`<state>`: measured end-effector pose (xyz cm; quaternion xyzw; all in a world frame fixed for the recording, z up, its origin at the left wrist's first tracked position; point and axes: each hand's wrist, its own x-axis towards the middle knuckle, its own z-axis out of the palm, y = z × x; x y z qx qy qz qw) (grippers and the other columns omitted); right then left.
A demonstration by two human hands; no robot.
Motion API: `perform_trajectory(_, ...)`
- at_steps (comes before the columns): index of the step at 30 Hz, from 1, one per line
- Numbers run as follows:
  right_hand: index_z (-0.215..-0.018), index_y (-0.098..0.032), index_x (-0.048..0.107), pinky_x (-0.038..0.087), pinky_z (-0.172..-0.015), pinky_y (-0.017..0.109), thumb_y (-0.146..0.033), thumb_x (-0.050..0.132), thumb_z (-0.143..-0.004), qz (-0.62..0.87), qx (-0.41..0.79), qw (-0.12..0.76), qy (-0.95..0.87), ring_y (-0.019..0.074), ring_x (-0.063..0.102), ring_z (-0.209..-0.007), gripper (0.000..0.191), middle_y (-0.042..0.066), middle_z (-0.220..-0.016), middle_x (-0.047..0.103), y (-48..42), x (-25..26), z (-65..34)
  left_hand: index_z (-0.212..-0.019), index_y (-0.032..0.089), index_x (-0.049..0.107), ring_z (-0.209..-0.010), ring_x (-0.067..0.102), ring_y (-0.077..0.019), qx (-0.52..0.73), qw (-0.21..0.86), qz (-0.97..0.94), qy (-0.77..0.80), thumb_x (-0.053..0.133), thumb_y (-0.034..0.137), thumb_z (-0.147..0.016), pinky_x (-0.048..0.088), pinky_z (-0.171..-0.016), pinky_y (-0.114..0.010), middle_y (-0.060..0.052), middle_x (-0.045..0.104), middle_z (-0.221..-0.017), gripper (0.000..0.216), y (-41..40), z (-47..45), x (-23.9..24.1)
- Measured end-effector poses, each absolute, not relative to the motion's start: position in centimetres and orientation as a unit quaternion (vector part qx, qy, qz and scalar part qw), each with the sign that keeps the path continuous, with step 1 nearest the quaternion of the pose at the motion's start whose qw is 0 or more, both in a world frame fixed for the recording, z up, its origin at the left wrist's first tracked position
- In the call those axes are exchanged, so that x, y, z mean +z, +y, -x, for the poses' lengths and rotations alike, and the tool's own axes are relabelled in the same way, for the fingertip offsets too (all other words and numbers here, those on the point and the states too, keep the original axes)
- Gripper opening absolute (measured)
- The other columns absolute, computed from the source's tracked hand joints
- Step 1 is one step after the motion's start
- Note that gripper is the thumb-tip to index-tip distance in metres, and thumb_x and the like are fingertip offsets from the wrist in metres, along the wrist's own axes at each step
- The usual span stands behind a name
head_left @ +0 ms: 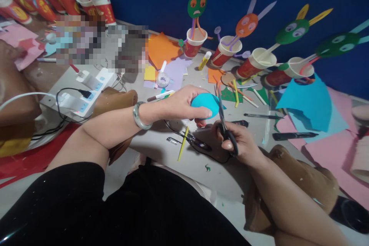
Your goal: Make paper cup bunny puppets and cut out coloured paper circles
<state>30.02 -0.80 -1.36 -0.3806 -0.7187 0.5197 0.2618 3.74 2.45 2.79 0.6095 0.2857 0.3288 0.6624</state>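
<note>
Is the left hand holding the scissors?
No, the right hand holds the scissors, while the left hand holds blue paper.

Here's my left hand (184, 103), most fingers lost behind the blue paper (205, 104)! My right hand (243, 144) masks part of the scissors (222, 117), and whether the blades bite the paper, I can't tell. Far right, the edge clips a green figure's ear (360, 26); upper left, a patch (127, 46) blurs into blocks; print on the red cups (193, 49) stays unreadably small.
</note>
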Motion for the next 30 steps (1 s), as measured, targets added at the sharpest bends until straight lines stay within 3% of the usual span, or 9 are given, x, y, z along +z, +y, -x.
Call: perform_trajectory(30, -0.064, -0.023, 0.056, 0.039, -0.059, 0.033, -0.101, 0.079, -0.074, 0.396, 0.541, 0.258, -0.696, 0.0149, 0.044, -0.06, 0.082, 0.0, -0.066, 0.057, -1.1, 0.3, -29.6, -0.081, 0.019, 0.063, -0.062, 0.072, -0.0119, 0.329, 0.659, -0.612, 0.287, 0.084, 0.034, -0.082, 0.057, -0.063, -0.023, 0.001, 0.07, -0.066, 0.026, 2.6, -3.7, 2.8)
